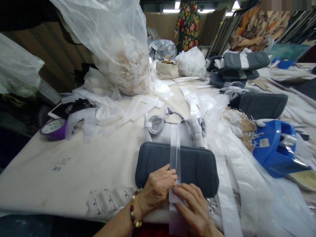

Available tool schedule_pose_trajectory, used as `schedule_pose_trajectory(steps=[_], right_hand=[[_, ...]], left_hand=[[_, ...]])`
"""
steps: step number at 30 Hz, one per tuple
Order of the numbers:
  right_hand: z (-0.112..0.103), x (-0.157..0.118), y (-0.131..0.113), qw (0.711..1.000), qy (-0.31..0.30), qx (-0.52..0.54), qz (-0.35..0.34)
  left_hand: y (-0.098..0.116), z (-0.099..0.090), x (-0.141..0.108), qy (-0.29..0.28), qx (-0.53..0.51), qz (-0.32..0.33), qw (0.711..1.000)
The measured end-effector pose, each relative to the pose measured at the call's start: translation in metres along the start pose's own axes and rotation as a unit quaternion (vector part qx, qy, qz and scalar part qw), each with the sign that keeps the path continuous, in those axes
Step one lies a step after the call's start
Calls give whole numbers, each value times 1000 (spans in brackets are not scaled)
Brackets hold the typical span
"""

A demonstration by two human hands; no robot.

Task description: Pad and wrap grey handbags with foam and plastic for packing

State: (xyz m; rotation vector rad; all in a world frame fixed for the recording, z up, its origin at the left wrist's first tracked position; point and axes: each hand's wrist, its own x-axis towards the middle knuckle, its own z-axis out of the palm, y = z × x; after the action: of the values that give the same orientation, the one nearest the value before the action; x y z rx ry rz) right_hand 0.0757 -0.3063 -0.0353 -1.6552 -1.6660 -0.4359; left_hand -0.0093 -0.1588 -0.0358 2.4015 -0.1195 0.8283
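A dark grey handbag lies flat on the table, its long side toward me. Across its middle runs a translucent white strip that hangs down past the near edge. My left hand, with a beaded bracelet on the wrist, rests on the bag's front and presses the strip with closed fingers. Just right of it, my right hand pinches the same strip near the bag's lower edge. Behind the bag lie a wrapped coiled strap and a white wrapped piece.
More dark grey bags are stacked at right. A blue tape dispenser stands beside tags on strings. Loose white strips, a purple round container and a large plastic bag lie left and behind. Two people stand at the back.
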Motion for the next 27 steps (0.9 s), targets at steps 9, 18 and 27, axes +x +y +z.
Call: schedule_pose_trajectory(steps=[9, 18, 27], right_hand=[[0, 5, 9, 986, -37, 161, 26], [-6, 8, 8, 976, -66, 204, 24], [-3, -1, 6, 977, -73, 201, -2]], left_hand=[[-3, -23, 9, -120, -86, -38, 988], [-14, -13, 14, -87, 85, -11, 993], [-11, -21, 22, -177, 43, -57, 982]])
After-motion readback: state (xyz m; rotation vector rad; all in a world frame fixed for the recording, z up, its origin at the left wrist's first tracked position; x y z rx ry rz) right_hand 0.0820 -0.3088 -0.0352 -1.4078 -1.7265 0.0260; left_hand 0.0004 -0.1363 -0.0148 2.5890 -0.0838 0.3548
